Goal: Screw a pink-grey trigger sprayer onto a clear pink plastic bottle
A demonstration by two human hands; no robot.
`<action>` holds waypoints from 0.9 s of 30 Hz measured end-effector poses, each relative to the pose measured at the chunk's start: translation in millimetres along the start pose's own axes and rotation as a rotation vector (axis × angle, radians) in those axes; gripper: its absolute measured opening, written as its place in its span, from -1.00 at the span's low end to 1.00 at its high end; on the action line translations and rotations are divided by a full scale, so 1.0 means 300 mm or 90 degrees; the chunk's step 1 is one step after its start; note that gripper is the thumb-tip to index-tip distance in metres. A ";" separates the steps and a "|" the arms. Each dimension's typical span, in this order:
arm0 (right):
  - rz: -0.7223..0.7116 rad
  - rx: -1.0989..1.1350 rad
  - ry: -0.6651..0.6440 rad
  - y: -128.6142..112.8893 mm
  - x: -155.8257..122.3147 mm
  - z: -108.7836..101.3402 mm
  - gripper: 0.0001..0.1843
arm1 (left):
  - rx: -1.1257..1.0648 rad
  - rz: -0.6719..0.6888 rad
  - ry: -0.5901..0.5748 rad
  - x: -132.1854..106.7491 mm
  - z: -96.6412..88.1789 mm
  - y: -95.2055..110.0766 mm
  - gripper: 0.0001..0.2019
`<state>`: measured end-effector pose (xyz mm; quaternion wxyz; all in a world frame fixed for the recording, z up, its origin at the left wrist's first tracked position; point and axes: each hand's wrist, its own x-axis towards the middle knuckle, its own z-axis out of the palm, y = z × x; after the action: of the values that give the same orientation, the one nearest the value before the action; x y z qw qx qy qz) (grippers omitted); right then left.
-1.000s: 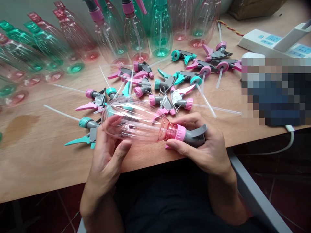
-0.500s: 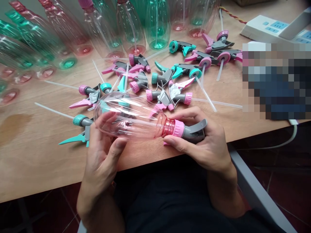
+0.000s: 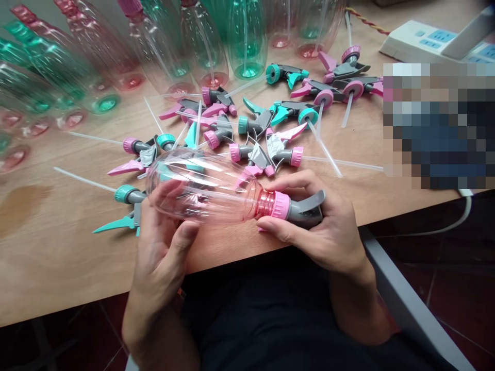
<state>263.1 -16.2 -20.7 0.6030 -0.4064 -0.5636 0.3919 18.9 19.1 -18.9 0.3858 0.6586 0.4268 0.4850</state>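
Observation:
A clear pink plastic bottle (image 3: pixel 209 190) lies on its side over the front edge of the wooden table (image 3: pixel 58 252). My left hand (image 3: pixel 164 247) is wrapped round its wide end, thumb on the near side. A grey spray head with a pink collar (image 3: pixel 296 208) sits on the bottle's neck. My right hand (image 3: pixel 328 229) grips that spray head, fingers curled over it and thumb under the collar.
Several loose pink and teal trigger spray heads (image 3: pixel 251 129) with long dip tubes lie scattered just behind the bottle. Rows of pink and green bottles (image 3: pixel 162 46) stand along the back. A white power strip (image 3: pixel 436 44) lies at the far right above a blurred patch.
The bottle and both hands have shifted slightly left and toward me. The grips look the same.

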 end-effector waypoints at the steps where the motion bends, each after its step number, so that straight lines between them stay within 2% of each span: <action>1: 0.000 0.000 -0.001 -0.001 0.000 0.000 -0.61 | 0.000 -0.006 0.003 0.000 -0.001 0.000 -0.49; 7: 0.020 0.013 -0.009 -0.001 0.000 0.004 -0.63 | 0.018 -0.034 0.014 0.002 0.000 0.002 -0.45; 14: 0.066 0.035 -0.009 -0.004 -0.010 0.002 -0.55 | -0.022 -0.022 0.016 0.001 0.010 0.017 -0.42; 22: 0.112 0.039 0.020 0.005 -0.019 0.000 -0.57 | -0.043 -0.030 0.008 -0.009 0.015 0.030 -0.39; 27: 0.146 0.031 0.030 -0.005 -0.021 0.003 -0.64 | -0.013 -0.074 -0.007 -0.021 0.006 0.044 -0.35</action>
<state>261.9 -22.7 -21.6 0.5769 -0.4624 -0.4893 0.4626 22.1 8.4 -9.3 0.4225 0.6312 0.4574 0.4625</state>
